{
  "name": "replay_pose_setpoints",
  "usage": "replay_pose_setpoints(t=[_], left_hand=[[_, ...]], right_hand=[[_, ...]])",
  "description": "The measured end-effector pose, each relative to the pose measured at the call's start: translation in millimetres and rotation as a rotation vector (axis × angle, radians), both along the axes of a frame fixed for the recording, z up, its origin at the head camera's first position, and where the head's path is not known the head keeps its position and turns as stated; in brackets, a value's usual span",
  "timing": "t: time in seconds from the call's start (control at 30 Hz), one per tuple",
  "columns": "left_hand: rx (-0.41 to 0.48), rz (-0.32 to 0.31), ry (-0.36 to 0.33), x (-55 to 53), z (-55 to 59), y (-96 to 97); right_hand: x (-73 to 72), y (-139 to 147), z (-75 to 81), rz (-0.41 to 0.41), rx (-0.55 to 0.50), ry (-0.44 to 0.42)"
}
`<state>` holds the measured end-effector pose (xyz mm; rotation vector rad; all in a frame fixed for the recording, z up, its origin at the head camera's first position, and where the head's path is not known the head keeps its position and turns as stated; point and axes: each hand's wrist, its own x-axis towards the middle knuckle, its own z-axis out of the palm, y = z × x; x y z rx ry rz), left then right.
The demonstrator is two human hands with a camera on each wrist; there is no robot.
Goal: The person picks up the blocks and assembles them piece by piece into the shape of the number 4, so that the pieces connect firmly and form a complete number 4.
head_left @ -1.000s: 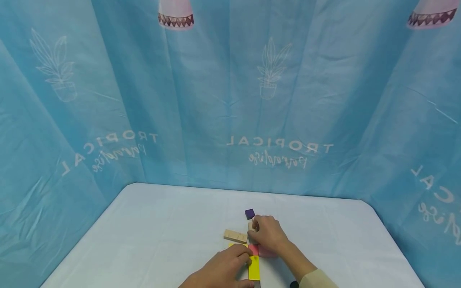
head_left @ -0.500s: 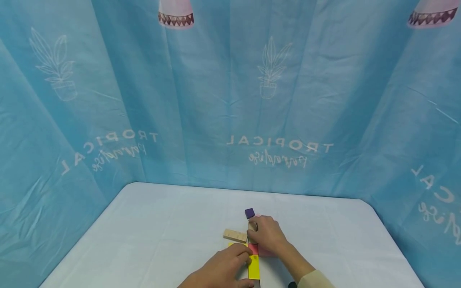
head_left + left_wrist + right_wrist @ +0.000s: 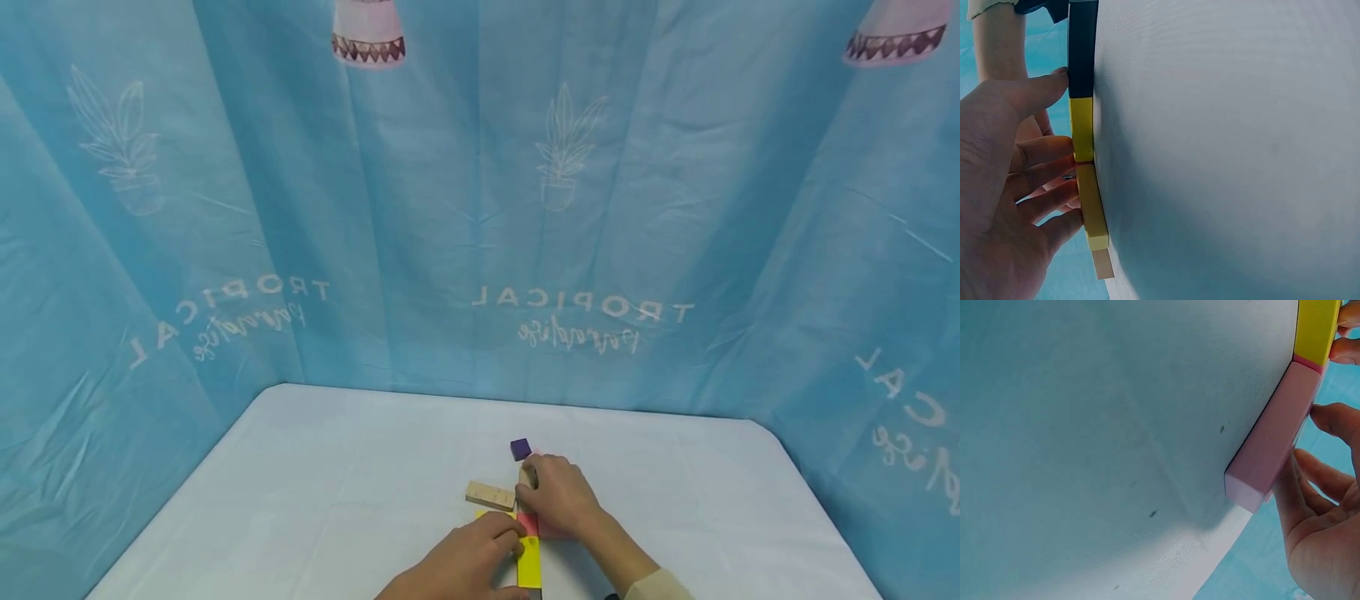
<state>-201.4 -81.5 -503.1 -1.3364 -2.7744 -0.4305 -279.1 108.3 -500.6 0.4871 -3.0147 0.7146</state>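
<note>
Several flat blocks form a cross-like layout on the table. My left hand [image 3: 465,554] has its fingertips on a yellow block [image 3: 1091,206] and another yellow block [image 3: 1082,128], its thumb against a black block [image 3: 1080,50]. With thumb and fingers, my right hand [image 3: 562,496] pinches a wooden block [image 3: 526,478] at the layout's far end; the hand partly hides it. Between the hands lies a red square [image 3: 528,524]. A pink block [image 3: 1275,431] extends to the right, partly under the right hand in the head view.
A wooden block [image 3: 491,495] lies left of the right hand. Just beyond the fingers sits a purple cube [image 3: 521,449]. White cloth covers the table [image 3: 360,467], and a blue printed curtain [image 3: 435,208] hangs around its back and sides.
The right fingertips have shifted slightly left, over the wooden block's far end. My left hand keeps its place, and the blocks look unmoved.
</note>
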Motion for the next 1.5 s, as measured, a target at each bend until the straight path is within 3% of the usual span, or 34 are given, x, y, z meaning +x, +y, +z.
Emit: replay_pose_setpoints(t=[0.23,0.47,0.83,1.17,1.5], left_hand=[[0.001,0.004,-0.067,-0.1,-1.1,0.9],[-0.001,-0.001,-0.054,-2.9,-1.3,0.9],[-0.019,0.025,-0.096,-3.9,-0.2,1.4],[-0.030,0.023,-0.095,-1.6,0.2,2.0],[-0.013,0.013,-0.090,-2.8,-0.2,0.9]], right_hand=[[-1.2,1.8,-4.2,0.003,-0.011,-0.009],[-2.8,1.8,-3.4,0.011,-0.015,0.001],[-1.5,0.2,-2.5,0.013,-0.015,-0.018],[-2.7,11.3,0.6,-0.053,-0.144,0.036],[-6.7,15.6,-0.3,0.057,-0.083,0.029]])
